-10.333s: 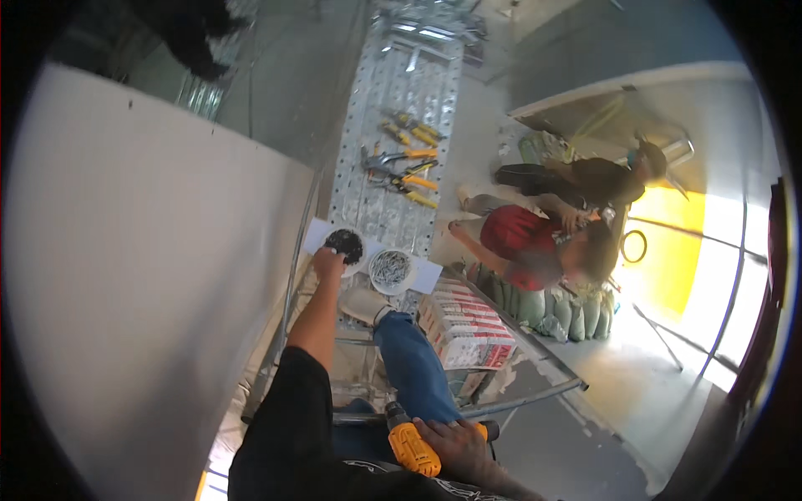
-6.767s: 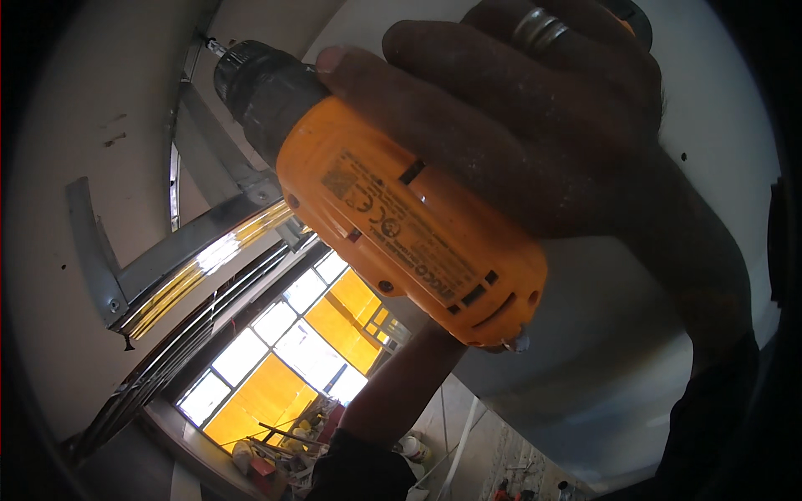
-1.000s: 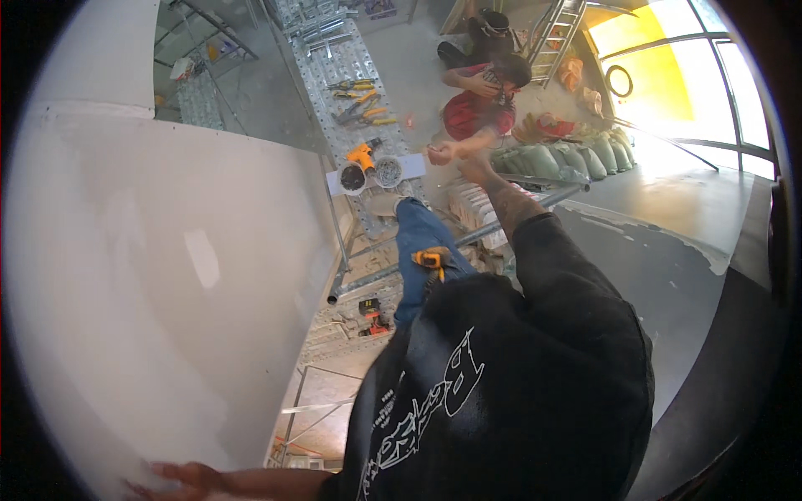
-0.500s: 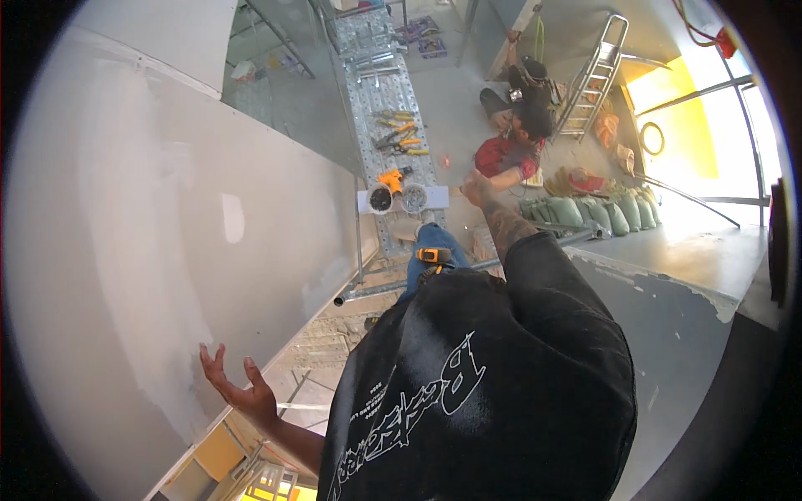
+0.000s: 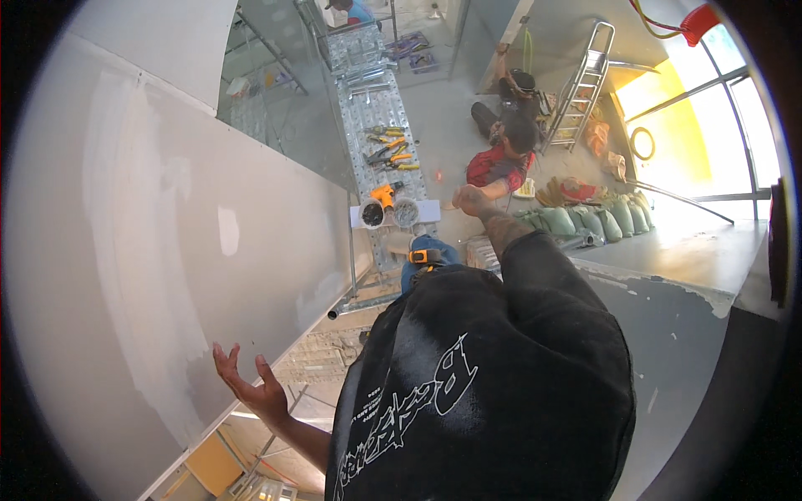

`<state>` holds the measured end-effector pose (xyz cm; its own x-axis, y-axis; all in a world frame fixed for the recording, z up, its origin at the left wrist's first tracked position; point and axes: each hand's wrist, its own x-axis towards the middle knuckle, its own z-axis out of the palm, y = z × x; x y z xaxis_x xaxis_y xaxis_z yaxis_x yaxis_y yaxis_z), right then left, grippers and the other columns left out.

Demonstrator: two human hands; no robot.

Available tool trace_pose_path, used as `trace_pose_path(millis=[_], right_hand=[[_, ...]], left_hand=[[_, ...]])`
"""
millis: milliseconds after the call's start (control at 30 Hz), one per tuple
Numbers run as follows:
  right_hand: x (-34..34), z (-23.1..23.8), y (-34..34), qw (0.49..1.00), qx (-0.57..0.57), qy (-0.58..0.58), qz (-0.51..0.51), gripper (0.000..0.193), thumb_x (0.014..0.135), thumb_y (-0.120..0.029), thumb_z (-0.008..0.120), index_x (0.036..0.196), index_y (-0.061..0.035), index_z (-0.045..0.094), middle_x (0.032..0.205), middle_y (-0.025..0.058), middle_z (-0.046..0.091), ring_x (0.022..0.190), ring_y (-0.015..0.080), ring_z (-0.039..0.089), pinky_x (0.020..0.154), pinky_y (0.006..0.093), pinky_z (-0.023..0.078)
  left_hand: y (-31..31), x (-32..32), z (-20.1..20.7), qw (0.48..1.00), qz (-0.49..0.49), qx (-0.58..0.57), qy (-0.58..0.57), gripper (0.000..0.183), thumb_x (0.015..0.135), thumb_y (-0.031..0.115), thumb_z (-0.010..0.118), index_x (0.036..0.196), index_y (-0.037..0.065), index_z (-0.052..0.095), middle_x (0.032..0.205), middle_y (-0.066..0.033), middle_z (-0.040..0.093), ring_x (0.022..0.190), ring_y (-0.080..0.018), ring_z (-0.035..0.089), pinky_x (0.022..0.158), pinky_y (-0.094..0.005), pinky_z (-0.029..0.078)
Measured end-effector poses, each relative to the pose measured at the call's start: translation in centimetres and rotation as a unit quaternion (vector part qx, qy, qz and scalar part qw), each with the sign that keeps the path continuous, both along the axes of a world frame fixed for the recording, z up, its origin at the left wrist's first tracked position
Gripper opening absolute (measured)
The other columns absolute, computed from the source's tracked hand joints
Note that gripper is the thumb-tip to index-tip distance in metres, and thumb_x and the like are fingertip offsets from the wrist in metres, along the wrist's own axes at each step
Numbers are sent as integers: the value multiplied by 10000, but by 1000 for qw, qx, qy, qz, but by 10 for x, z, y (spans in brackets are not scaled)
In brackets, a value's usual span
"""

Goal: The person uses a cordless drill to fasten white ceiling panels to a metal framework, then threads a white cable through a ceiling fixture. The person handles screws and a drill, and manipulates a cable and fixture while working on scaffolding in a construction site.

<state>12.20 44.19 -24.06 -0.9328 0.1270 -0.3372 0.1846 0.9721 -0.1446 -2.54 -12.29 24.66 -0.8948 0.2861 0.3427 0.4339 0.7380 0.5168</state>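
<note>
The person's left hand (image 5: pixel 255 388) is spread wide and holds nothing, its fingers before the board (image 5: pixel 180 250); whether they touch it cannot be told. The right hand (image 5: pixel 473 201) is reached out with fingers curled, beside the forearm (image 5: pixel 499 187) of a co-worker (image 5: pixel 501 163) in red; whether these fingers hold anything or meet the co-worker's hand cannot be told. Left of the right fingers, on the plank (image 5: pixel 373 108), lies the drill (image 5: pixel 383 194), touching or just beside the black-screw tub (image 5: pixel 373 215) and the silver-screw tub (image 5: pixel 406 215). Pliers (image 5: pixel 388 159) lie farther forward. Right of those fingers are sacks (image 5: pixel 614 222); beyond them, forward and right, the ladder (image 5: pixel 580 88) leans.
</note>
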Motion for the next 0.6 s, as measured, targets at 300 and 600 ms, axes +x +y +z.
trace_pose_path(millis=[300,600], right_hand=[[-11,119,-61,973,-213,-92,7,199,930,-206,566,1008,-56,671,1025,158,713,1003,360,675,885,471,512],[16,251,-135,969,-238,55,-47,227,896,-119,570,1079,-81,698,1034,131,726,937,353,709,818,469,556]], left_hand=[[31,13,-25,994,-105,-4,-42,462,895,77,669,1339,48,544,1484,-242,475,1389,-436,449,1127,-532,382],[58,18,-64,962,-215,19,-170,435,924,175,690,1317,19,587,1401,-231,555,1308,-403,536,1081,-457,441]])
